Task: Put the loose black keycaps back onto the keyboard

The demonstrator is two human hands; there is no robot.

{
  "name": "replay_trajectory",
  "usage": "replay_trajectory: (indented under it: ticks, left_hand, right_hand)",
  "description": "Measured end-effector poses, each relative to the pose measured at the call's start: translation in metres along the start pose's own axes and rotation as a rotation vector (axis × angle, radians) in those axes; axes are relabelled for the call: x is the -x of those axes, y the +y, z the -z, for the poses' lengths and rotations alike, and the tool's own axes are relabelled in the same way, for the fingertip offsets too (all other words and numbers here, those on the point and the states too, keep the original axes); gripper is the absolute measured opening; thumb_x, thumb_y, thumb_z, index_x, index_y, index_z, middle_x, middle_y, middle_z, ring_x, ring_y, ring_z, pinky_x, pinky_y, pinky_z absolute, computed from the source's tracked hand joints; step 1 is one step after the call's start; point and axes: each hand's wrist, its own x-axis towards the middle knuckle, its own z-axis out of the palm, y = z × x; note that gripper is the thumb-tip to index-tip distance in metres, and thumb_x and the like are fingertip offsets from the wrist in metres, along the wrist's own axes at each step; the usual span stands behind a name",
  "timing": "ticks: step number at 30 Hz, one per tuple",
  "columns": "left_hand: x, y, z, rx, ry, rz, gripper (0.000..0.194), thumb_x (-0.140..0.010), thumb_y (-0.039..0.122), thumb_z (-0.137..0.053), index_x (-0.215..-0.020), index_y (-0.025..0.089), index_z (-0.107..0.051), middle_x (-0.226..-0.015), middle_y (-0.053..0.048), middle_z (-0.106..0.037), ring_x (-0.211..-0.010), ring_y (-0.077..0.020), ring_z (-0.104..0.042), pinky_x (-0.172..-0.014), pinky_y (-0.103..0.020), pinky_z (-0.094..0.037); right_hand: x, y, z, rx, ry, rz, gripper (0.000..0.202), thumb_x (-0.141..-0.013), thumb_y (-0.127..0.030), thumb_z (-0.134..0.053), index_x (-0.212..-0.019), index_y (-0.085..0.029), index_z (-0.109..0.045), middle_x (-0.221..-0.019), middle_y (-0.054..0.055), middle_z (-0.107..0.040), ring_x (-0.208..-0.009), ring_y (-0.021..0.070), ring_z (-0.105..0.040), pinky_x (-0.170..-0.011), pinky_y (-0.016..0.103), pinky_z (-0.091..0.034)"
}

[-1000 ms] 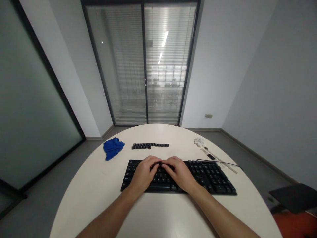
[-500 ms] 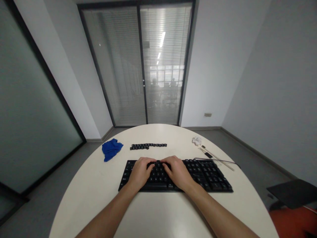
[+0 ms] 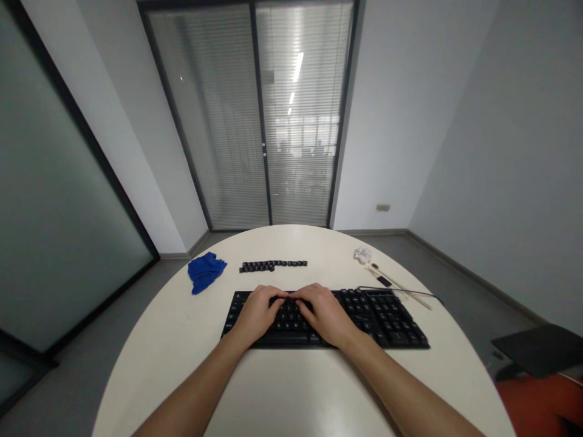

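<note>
A black keyboard lies across the white round table. My left hand rests over its left half, fingers bent towards the top edge and thumb pointing inward. My right hand is over the middle, its fingertips close to those of the left. The fingertips of both hands meet near the keyboard's upper rows, where anything small between them is too small to make out. Beyond the hands, loose black keycaps stand in rows.
A crumpled blue cloth is at the table's left. At the right are white crumpled material, thin sticks, a small black piece and the keyboard's cable. A red and black chair stands at the lower right.
My right fingertips have shifted slightly left, closer to my left fingertips. The view has tilted a little, and the keyboard appears slightly higher.
</note>
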Motion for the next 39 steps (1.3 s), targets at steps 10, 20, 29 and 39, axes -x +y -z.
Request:
replay_trajectory:
  ticks: [10,20,29,39]
  left_hand:
    - [0.003,-0.001,-0.002,0.035,0.023,0.041,0.021,-0.087,0.016,-0.062,-0.104,0.021,-0.073,-0.103,-0.006,-0.073,-0.105,-0.0237,-0.062,-0.098,-0.039,-0.047]
    - [0.004,0.002,-0.001,-0.05,0.006,-0.075,0.02,-0.091,0.017,-0.057,-0.099,0.022,-0.075,-0.099,-0.006,-0.073,-0.103,-0.024,-0.06,-0.097,-0.039,-0.046]
    - [0.009,0.018,0.018,-0.291,-0.131,-0.123,0.029,-0.095,0.024,-0.052,-0.113,0.026,-0.076,-0.127,-0.008,-0.065,-0.122,-0.0266,-0.054,-0.107,-0.043,-0.042]
    - [0.007,0.008,0.016,-0.252,-0.123,-0.182,0.027,-0.098,0.028,-0.051,-0.116,0.025,-0.071,-0.122,-0.004,-0.069,-0.115,-0.022,-0.061,-0.104,-0.038,-0.045]
  right_hand:
    - [0.0,-0.002,0.001,-0.022,0.004,-0.02,0.024,-0.094,-0.017,-0.056,-0.11,-0.023,-0.073,-0.107,0.005,-0.074,-0.102,0.0227,-0.063,-0.094,0.038,-0.046]
    - [0.0,-0.005,0.005,-0.024,-0.023,0.02,0.029,-0.095,-0.016,-0.054,-0.116,-0.025,-0.072,-0.108,0.005,-0.074,-0.103,0.0217,-0.063,-0.095,0.037,-0.045]
    - [0.001,-0.001,0.001,-0.011,-0.014,0.027,0.023,-0.094,-0.016,-0.057,-0.11,-0.022,-0.071,-0.105,0.005,-0.073,-0.101,0.0224,-0.062,-0.094,0.038,-0.045]
    - [0.0,-0.004,0.004,0.03,-0.042,0.021,0.018,-0.094,-0.015,-0.056,-0.104,-0.02,-0.07,-0.102,0.006,-0.072,-0.1,0.0222,-0.061,-0.093,0.037,-0.045]
